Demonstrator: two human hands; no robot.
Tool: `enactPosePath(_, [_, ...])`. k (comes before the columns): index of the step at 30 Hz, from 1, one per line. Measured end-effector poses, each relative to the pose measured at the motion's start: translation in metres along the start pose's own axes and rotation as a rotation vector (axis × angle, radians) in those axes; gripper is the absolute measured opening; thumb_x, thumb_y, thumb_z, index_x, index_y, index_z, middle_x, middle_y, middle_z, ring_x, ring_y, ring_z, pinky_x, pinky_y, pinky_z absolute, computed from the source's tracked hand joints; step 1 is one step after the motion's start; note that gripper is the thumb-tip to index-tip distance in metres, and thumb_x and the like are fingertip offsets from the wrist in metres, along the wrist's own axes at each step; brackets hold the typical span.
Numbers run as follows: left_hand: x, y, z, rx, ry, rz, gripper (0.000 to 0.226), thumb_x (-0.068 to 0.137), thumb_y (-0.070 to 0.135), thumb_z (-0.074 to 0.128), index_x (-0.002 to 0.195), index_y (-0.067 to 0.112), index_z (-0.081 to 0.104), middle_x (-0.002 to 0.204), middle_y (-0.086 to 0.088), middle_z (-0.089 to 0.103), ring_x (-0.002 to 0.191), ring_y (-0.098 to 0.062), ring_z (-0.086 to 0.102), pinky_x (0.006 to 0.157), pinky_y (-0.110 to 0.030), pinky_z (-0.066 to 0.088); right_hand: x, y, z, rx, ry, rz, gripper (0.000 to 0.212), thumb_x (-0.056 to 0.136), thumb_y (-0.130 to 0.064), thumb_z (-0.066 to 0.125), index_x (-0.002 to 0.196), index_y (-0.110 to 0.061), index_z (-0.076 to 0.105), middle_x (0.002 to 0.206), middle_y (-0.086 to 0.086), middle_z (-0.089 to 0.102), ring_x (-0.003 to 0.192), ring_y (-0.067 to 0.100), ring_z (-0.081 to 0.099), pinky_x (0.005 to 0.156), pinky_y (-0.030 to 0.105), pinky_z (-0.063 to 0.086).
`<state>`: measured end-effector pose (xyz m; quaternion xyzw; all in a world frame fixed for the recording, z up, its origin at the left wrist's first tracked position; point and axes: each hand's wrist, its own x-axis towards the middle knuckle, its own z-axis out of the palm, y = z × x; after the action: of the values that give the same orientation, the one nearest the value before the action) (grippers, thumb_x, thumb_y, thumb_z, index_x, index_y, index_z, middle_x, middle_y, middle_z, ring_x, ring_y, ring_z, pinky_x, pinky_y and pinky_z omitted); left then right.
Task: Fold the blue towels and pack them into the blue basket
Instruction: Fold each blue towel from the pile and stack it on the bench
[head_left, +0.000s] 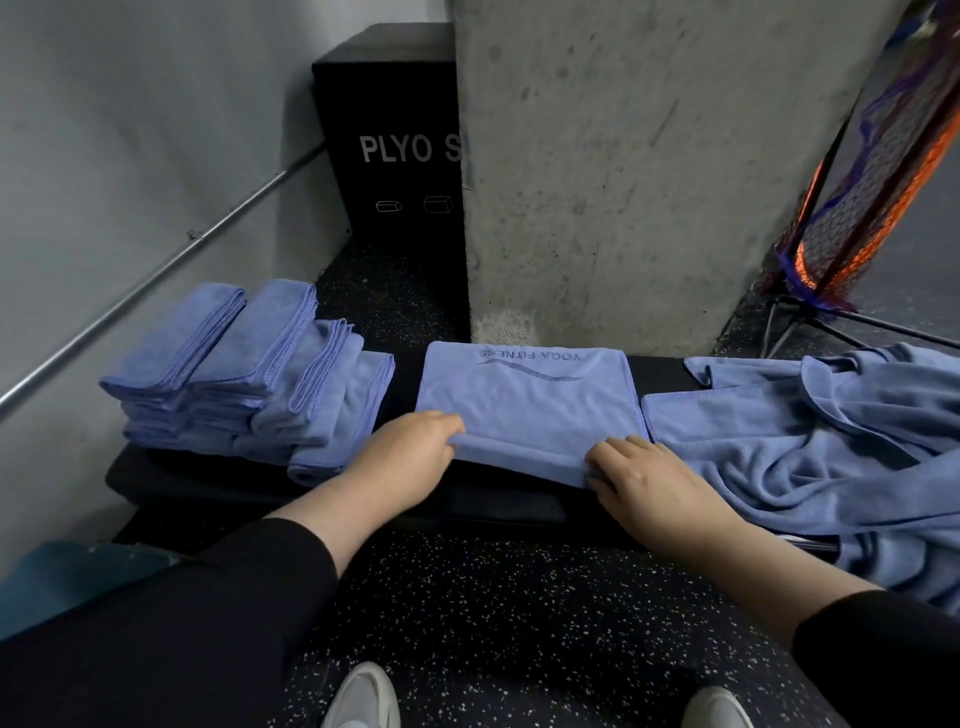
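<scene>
While each hand, left (410, 447) and right (641, 478), pinches a near corner of the towel (530, 400) on the tabletop (498, 501), lift evenly. Carry the edge to the far hem, corners matched, then smooth flat.

A gym: plyo box (395, 150), speckled rubber floor (493, 613).

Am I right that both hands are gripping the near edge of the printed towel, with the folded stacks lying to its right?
Not quite: the head view shows the folded stacks to the left of the printed towel. The left hand and right hand do grip its near edge.
</scene>
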<state>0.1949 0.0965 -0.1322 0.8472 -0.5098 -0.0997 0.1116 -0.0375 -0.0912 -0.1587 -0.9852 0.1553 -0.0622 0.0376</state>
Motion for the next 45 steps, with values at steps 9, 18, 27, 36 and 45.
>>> enactPosePath(9, [-0.021,-0.016,-0.024,-0.019,-0.007,-0.079,0.011,0.097,0.017,0.054,0.090,0.019,0.062,0.076,0.001,0.063,0.075,-0.018,0.057,0.069,-0.036,0.043,-0.016,0.020,-0.021,0.141,-0.051,0.179,0.006,0.087,-0.023,0.055,0.088,-0.017,0.057,0.091,-0.006,0.059,0.084,0.020,0.060,0.070,0.042,0.050])
enactPosePath(18, [-0.051,-0.010,-0.044,-0.175,-0.243,-0.061,0.033,0.098,0.030,0.059,0.069,0.021,0.045,0.065,0.008,0.047,0.060,-0.004,0.043,0.060,-0.024,0.034,-0.036,0.022,-0.064,0.286,-0.252,0.225,0.025,0.094,-0.038,0.054,0.080,-0.018,0.050,0.077,-0.001,0.059,0.078,0.017,0.057,0.076,0.039,0.047])
enactPosePath(27, [-0.038,-0.006,-0.047,-0.386,-0.061,-0.196,0.028,0.095,0.022,0.058,0.070,0.016,0.047,0.065,0.005,0.046,0.065,-0.012,0.044,0.065,-0.033,0.036,-0.018,0.021,-0.070,0.457,-0.058,0.403,0.031,0.095,-0.035,0.060,0.069,-0.023,0.049,0.057,-0.008,0.052,0.056,0.004,0.045,0.055,0.026,0.034])
enactPosePath(36, [0.013,-0.002,-0.024,-0.056,-0.013,-0.307,0.018,0.105,0.028,0.043,0.090,0.018,0.047,0.088,-0.006,0.059,0.084,-0.027,0.053,0.066,-0.034,0.032,0.044,0.028,-0.036,0.250,-0.066,0.457,0.024,0.102,-0.030,0.043,0.086,-0.013,0.048,0.084,0.013,0.065,0.079,0.033,0.058,0.064,0.038,0.038])
enactPosePath(45, [0.045,-0.007,-0.012,0.198,0.208,-0.307,0.023,0.099,0.034,0.056,0.117,0.019,0.053,0.114,-0.009,0.059,0.102,-0.032,0.059,0.072,-0.040,0.043,0.071,0.037,-0.021,0.061,-0.033,0.516,0.020,0.096,-0.033,0.055,0.100,-0.013,0.056,0.107,0.014,0.062,0.101,0.036,0.059,0.073,0.039,0.045])
